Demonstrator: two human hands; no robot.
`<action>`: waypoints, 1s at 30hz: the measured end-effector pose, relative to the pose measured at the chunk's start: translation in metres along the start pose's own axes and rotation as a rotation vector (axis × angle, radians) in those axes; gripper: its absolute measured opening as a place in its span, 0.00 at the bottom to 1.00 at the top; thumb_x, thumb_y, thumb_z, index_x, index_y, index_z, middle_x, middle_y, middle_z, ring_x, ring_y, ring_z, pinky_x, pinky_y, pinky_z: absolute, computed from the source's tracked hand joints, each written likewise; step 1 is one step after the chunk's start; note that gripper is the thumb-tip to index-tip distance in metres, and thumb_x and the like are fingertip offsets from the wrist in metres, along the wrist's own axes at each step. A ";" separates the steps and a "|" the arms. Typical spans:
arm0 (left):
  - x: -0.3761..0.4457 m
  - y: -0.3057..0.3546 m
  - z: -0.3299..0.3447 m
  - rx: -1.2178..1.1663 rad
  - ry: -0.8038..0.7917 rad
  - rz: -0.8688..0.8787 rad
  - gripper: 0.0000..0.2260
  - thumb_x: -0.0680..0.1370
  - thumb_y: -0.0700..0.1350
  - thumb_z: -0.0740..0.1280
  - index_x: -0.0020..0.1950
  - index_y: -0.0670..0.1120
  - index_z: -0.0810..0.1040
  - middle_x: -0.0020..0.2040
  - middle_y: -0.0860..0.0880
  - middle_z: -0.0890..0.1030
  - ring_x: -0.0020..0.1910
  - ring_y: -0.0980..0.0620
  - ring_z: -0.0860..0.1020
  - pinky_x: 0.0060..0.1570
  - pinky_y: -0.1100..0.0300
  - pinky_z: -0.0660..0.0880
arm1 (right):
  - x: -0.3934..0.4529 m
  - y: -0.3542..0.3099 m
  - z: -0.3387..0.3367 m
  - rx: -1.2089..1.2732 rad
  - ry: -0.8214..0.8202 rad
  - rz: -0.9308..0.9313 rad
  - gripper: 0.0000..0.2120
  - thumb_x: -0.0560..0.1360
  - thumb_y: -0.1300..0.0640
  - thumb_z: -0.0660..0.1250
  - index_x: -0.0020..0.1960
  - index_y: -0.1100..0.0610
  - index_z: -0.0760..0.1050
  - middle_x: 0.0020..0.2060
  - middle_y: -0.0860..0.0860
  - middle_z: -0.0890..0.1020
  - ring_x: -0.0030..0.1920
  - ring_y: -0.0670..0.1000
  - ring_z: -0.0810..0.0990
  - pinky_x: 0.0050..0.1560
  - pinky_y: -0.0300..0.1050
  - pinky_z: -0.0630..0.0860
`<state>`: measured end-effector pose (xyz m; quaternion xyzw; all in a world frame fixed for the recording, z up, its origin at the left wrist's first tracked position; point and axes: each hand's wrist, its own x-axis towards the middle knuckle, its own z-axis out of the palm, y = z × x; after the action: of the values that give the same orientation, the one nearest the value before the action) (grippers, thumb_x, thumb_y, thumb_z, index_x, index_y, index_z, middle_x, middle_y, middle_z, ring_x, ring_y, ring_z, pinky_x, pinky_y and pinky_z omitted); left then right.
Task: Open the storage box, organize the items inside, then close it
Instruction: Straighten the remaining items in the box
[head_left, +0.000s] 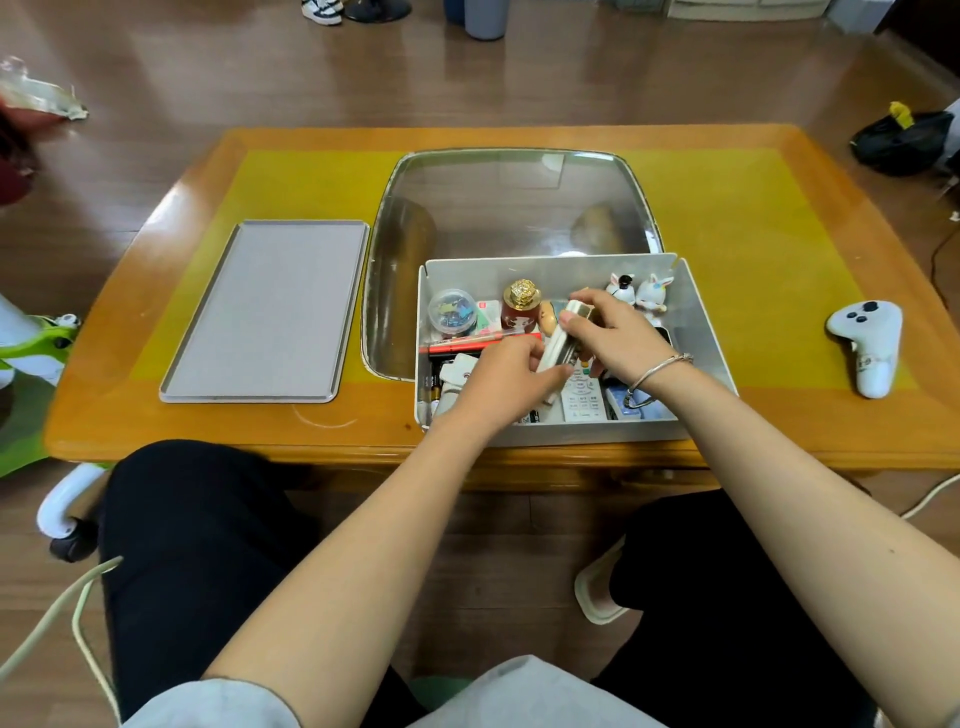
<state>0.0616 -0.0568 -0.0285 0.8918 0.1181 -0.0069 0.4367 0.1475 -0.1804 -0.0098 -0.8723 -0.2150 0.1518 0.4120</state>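
Note:
The white storage box (698, 317) stands open at the table's near edge, and its grey lid (270, 312) lies flat to the left. Both hands are inside the box. My left hand (498, 382) grips the lower end of a slim white device (557, 347); my right hand (615, 332) pinches its upper end. Around them lie a round tub of coloured clips (452, 310), a gold-capped bottle (522, 306), red pens (478, 343), a white remote (584, 397) and two white bunny figures (644, 291).
A glass-covered oval recess (509, 202) sits in the wooden table (779, 410) behind the box. A white game controller (867, 345) lies at the right. My knees are under the near edge. A black bag (904, 140) is on the floor far right.

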 end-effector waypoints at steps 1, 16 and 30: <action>0.000 -0.002 -0.001 0.027 0.032 -0.018 0.08 0.76 0.51 0.70 0.43 0.47 0.77 0.33 0.53 0.77 0.32 0.55 0.75 0.31 0.61 0.70 | -0.002 0.000 0.000 0.043 -0.015 0.014 0.20 0.79 0.51 0.60 0.68 0.57 0.65 0.47 0.55 0.77 0.41 0.50 0.78 0.32 0.38 0.77; -0.012 -0.029 -0.046 -0.302 0.328 -0.239 0.07 0.77 0.46 0.69 0.53 0.47 0.77 0.50 0.46 0.83 0.46 0.50 0.83 0.45 0.47 0.81 | 0.006 -0.004 0.038 -0.431 -0.384 0.279 0.15 0.76 0.65 0.56 0.59 0.66 0.75 0.51 0.63 0.81 0.50 0.60 0.81 0.52 0.53 0.78; -0.014 -0.024 -0.043 -0.248 0.165 -0.266 0.06 0.76 0.45 0.70 0.49 0.49 0.74 0.45 0.49 0.83 0.37 0.53 0.84 0.37 0.55 0.82 | -0.001 -0.009 0.039 -0.346 -0.461 0.293 0.16 0.74 0.70 0.60 0.61 0.68 0.74 0.49 0.63 0.82 0.51 0.61 0.81 0.53 0.56 0.79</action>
<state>0.0387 -0.0120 -0.0194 0.8052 0.2704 0.0234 0.5273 0.1271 -0.1502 -0.0270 -0.8937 -0.1973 0.3645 0.1720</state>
